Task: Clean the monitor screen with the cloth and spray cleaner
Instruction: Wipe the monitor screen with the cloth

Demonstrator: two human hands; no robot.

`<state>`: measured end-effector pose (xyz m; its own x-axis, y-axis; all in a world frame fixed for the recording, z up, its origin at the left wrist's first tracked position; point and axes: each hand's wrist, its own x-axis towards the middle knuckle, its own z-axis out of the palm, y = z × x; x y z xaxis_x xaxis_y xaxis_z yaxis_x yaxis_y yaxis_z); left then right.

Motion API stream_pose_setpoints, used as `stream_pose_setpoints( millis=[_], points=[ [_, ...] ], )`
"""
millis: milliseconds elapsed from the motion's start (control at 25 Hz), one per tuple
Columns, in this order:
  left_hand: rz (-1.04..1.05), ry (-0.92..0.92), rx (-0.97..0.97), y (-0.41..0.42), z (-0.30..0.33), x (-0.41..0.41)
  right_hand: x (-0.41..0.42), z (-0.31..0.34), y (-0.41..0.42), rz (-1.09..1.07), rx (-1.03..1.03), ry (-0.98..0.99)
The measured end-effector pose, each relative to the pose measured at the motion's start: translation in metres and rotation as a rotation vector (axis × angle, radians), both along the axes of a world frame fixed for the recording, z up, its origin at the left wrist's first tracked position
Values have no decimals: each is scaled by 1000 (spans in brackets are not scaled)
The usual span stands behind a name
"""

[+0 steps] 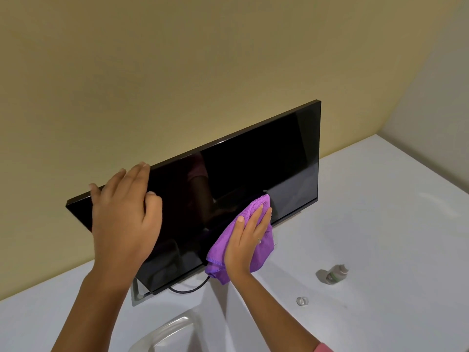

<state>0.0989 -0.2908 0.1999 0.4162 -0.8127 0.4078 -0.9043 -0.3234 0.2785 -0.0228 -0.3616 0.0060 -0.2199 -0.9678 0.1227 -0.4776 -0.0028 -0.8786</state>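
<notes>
A black monitor (253, 168) stands on a white table, its dark screen facing me. My left hand (121, 214) grips the monitor's upper left edge, fingers over the top and thumb on the screen side. My right hand (247, 242) lies flat with straight fingers on a purple cloth (264, 252), pressing it against the lower middle of the screen. Part of the cloth hangs below the screen's bottom edge. A small spray bottle (336, 274) stands on the table to the right of the monitor, apart from both hands.
The white table (380, 224) meets a yellow wall behind the monitor. A small clear cap (302, 301) lies on the table near the bottle. A black cable (190, 289) loops under the monitor beside its stand. A white curved object (167, 331) sits at the near edge.
</notes>
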Motion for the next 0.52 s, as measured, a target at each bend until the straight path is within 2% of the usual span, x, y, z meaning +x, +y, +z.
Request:
stream_pose_setpoints(
  millis=[120,520],
  points=[
    [-5,-29,30,-19,0,-14,-21,1,-25,-27,18,-12],
    [44,35,-73,-29,-2,-19,-100,-1,-116,-149,6,-100]
  ],
)
